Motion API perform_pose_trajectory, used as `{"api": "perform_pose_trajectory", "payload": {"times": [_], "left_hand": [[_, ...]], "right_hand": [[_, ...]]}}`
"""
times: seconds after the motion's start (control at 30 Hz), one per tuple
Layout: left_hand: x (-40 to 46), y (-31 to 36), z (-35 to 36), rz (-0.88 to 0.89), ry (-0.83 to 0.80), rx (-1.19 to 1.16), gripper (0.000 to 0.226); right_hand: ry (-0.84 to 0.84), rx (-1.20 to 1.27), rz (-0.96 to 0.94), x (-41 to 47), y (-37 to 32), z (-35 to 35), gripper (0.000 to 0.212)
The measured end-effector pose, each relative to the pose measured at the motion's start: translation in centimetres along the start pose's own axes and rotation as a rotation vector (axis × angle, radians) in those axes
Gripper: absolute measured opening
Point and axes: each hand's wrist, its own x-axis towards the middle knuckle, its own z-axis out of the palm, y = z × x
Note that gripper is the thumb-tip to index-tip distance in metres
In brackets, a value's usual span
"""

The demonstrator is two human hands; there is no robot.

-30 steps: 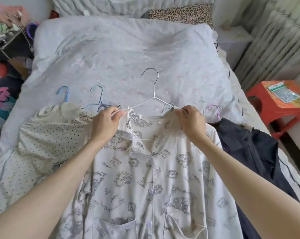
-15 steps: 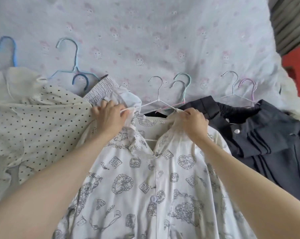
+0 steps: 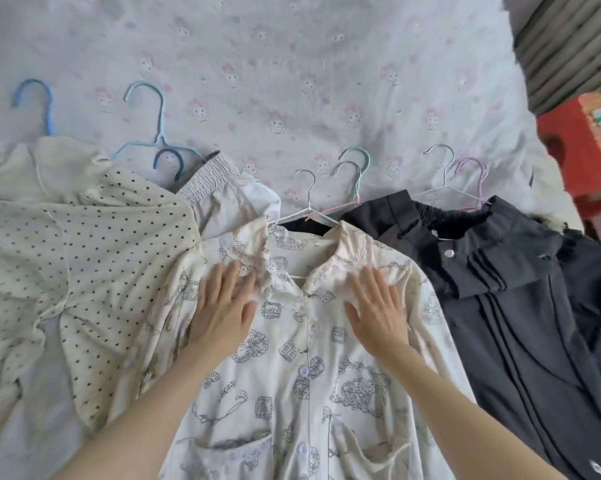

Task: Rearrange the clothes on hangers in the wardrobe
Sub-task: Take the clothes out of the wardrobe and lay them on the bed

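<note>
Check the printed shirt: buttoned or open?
Buttoned: the printed shirt has its front edges meeting along the buttons, both hands flat on its chest.

A home bedroom, to judge by the bed (image 3: 292, 64) spread with a pale sheet printed with small pink cartoon figures; clothes on wire and plastic hangers (image 3: 306, 195) laid across it, a red plastic stool (image 3: 576, 161) alongside, and probably pleated curtains (image 3: 562, 46) at top right

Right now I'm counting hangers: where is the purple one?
In the head view, the purple hanger lies right of centre on the bed, its hook beside a silver hanger, above the dark shirt.
</note>
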Motion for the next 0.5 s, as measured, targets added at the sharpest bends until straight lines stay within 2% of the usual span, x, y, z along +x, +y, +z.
{"api": "perform_pose_trajectory", "payload": {"times": [0.13,0.27,0.37,0.5], "left_hand": [[-5.9,1.6,0.5,-0.047,-0.233,0.1,0.071],[-10.1,3.6,-1.4,-0.046,-0.387,0.138,0.059],[-13.2,5.1,-3.6,-0.001,-0.347,0.066,0.059],[-16.9,7.2,-6.7,0.094,-0.178,-0.077,0.055]], "right_hand": [[-0.221,-0.024,0.069,-5.3,-0.5,0.2,0.058],[-0.208,0.036,0.117,-10.1,-1.4,-1.0,0.059],[-0.071,0.083,0.114,-13.5,-2.4,-3.2,0.059],[0.142,0.141,0.149,-19.1,-3.3,-7.1,0.064]]}}
